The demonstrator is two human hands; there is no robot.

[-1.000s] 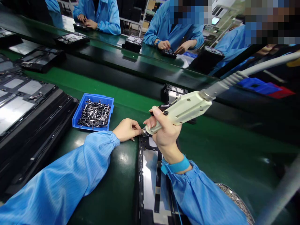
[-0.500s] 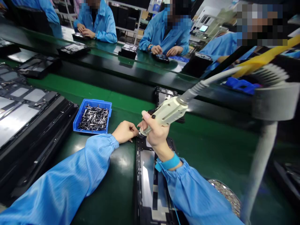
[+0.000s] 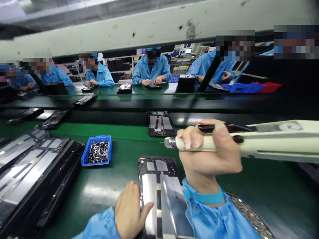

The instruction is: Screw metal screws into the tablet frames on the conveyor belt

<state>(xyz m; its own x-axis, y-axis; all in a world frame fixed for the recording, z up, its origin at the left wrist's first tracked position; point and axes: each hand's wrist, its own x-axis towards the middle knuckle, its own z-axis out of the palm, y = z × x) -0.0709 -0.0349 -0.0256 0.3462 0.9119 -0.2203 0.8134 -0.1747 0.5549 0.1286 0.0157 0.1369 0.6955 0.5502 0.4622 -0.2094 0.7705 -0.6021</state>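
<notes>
In my right hand (image 3: 209,154) is a cream electric screwdriver (image 3: 271,141), gripped around its front end. It lies nearly level above the bench, and its thin bit points left, touching nothing. My left hand (image 3: 131,209) is open at the left edge of a black tablet housing (image 3: 149,196) with silvery inner plates. The fingers lie along that edge and the thumb reaches over the plate. Part of the housing's right side is hidden behind my right sleeve. A blue bin (image 3: 84,156) of small metal parts (image 3: 98,152) sits left of the housing.
Stacked tablet housings (image 3: 32,172) fill the left side. Another housing (image 3: 160,123) lies farther back. A round dish of tiny screws (image 3: 249,212) is partly behind my right sleeve. Co-workers in blue sit across the line. A pale beam (image 3: 149,25) crosses overhead.
The screwdriver has swung from a slant at the housing's top edge to level and clear of it. My left hand has moved down the housing's left edge and opened. The view has tilted up.
</notes>
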